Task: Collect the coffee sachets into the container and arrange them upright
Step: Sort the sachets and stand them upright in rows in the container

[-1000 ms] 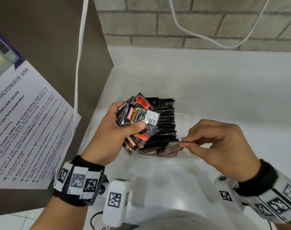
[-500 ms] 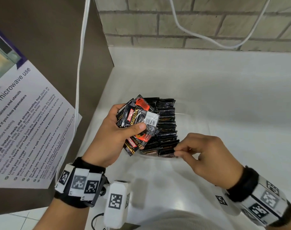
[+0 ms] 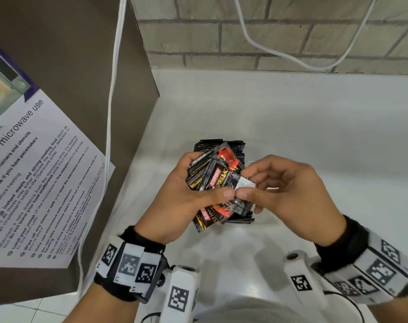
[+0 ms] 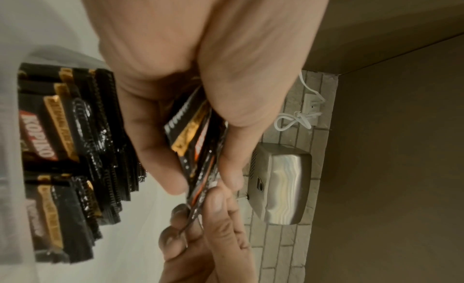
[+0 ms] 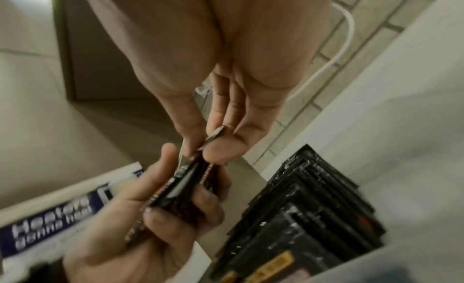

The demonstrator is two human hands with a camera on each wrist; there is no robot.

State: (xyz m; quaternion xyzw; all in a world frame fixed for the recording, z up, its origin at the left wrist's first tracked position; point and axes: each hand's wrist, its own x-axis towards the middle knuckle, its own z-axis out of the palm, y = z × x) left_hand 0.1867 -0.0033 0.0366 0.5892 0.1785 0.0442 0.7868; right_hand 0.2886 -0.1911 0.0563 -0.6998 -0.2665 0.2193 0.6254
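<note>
My left hand grips a fanned bundle of black and red coffee sachets above the white counter. My right hand pinches the white end of the top sachet between thumb and forefinger. Behind and under both hands, a row of black sachets stands upright in a clear container, mostly hidden. In the left wrist view the bundle sits edge-on between my fingers, with the upright row inside the container's hazy wall. The right wrist view shows the pinch and the row.
A brown cabinet side with a laminated microwave notice stands at the left. A white cable hangs down along it. The white counter runs back to a brick wall. A steel wall unit shows in the left wrist view.
My right hand left the front of the row in the container and moved up and left to the bundle, where it now pinches the top sachet. My left hand drifted slightly right.
</note>
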